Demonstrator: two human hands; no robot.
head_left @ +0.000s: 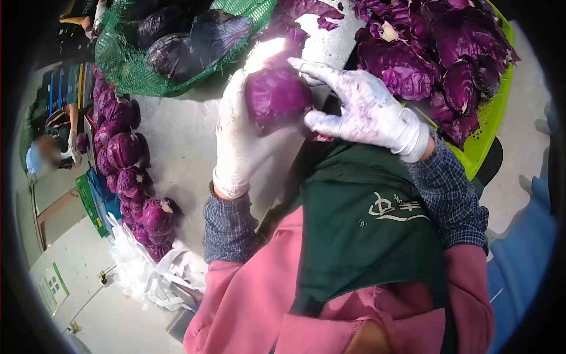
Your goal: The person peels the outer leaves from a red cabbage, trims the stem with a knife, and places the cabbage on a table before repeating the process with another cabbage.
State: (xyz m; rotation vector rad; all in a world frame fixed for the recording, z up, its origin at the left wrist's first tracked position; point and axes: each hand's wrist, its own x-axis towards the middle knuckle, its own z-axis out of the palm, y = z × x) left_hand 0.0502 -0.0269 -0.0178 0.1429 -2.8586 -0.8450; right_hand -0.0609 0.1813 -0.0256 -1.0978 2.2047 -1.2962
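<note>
A peeled-looking red cabbage (277,97) rests in my left hand (236,127), whose white-gloved palm and fingers wrap its left side. My right hand (365,106), in a white glove stained purple, is at the cabbage's right side. Its thumb and forefinger are spread apart, with the tips right by the cabbage's edge. Below both hands is the dark green apron over my pink top.
Green net bag (171,53) with darker cabbages lies at the upper left. A row of red cabbages (124,150) lines the table's left side, by white strips (153,265). Loose purple leaves (413,53) fill a lime-green basket (498,109) on the right. Another person (53,150) stands far left.
</note>
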